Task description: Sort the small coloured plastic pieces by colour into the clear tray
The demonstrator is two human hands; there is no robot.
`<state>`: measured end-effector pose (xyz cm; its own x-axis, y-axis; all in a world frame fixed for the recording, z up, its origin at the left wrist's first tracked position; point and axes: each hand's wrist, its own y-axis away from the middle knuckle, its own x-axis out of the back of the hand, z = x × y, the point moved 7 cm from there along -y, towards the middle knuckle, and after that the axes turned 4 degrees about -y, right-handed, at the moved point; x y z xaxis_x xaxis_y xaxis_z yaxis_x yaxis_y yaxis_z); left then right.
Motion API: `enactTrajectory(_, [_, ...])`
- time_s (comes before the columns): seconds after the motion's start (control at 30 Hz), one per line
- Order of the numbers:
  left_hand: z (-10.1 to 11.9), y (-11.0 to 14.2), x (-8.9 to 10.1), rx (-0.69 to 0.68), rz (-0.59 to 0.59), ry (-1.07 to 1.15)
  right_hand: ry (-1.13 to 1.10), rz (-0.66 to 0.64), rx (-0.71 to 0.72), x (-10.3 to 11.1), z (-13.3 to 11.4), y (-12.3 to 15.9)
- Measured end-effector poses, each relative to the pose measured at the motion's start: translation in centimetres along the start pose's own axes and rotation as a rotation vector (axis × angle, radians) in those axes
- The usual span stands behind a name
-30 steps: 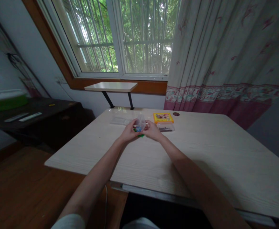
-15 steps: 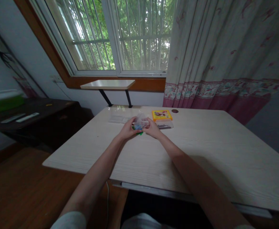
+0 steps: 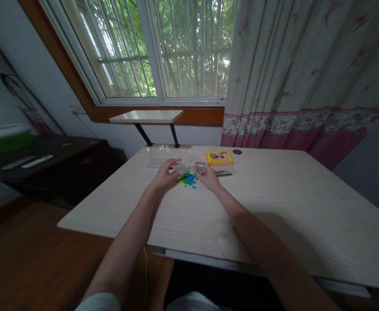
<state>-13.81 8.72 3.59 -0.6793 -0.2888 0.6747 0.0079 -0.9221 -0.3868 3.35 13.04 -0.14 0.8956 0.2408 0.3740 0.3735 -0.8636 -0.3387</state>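
Observation:
A small pile of tiny blue, green and yellow toy bricks (image 3: 188, 178) lies loose on the table between my hands. Just behind it, a clear plastic bag (image 3: 191, 160) is crumpled and see-through. My right hand (image 3: 209, 177) grips the bag's right side, fingers bent round it. On the other side, my left hand (image 3: 166, 176) is curved at the bag's left edge, thumb and fingers apart, close to the bricks. Its fingertips are blurred against the clear plastic.
Right of the bag, a yellow-orange box lid (image 3: 220, 157) lies beside a clear case (image 3: 225, 169) with dark contents. A flat clear plastic piece (image 3: 157, 163) is at the left. A raised shelf (image 3: 147, 115) stands at the back of the pale table (image 3: 241, 216).
The bricks, formerly in the bag between both hands, have spilled onto the table in a pile. My left hand has moved left and its fingers have spread.

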Motion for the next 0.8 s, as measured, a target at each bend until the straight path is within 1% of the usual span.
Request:
enactTrajectory(0.1, [-0.5, -0.3, 0.9, -0.032, 0.071, -0.002, 0.007, 0.003, 0.044, 0.1, -0.2, 0.1])
enactTrajectory(0.2, [-1.0, -0.4, 1.2, -0.036, 0.11, 0.007, 0.114, 0.003, 0.068, 0.2, -0.6, 0.4])
enactTrajectory(0.3, [-0.9, -0.3, 1.1, -0.019, 0.102, -0.011, 0.234, -0.034, 0.123, 0.2, -1.5, 0.9])
enactTrajectory(0.4, [-0.2, 0.1, 1.1, -0.036, 0.084, -0.053, 0.296, -0.107, 0.206, -0.2, -2.4, 1.4])
enactTrajectory(0.5, [0.5, 0.4, 1.4, -0.064, 0.094, -0.064, 0.348, -0.164, 0.22, -0.6, -2.6, 1.6])
enactTrajectory(0.57, [0.7, 0.5, 1.5, -0.082, 0.099, -0.052, 0.358, -0.169, 0.228, -0.8, -2.5, 1.6])
enactTrajectory(0.67, [0.9, 0.4, 1.3, -0.095, 0.092, -0.001, 0.331, -0.091, 0.246, -0.5, -2.5, 1.6])
enactTrajectory(0.73, [1.0, 0.4, 0.9, -0.089, 0.073, 0.042, 0.302, -0.007, 0.255, -0.1, -2.5, 1.5])
enactTrajectory(0.8, [1.1, 0.4, 0.2, -0.072, 0.049, 0.072, 0.286, 0.04, 0.283, 0.0, -2.8, 1.6])
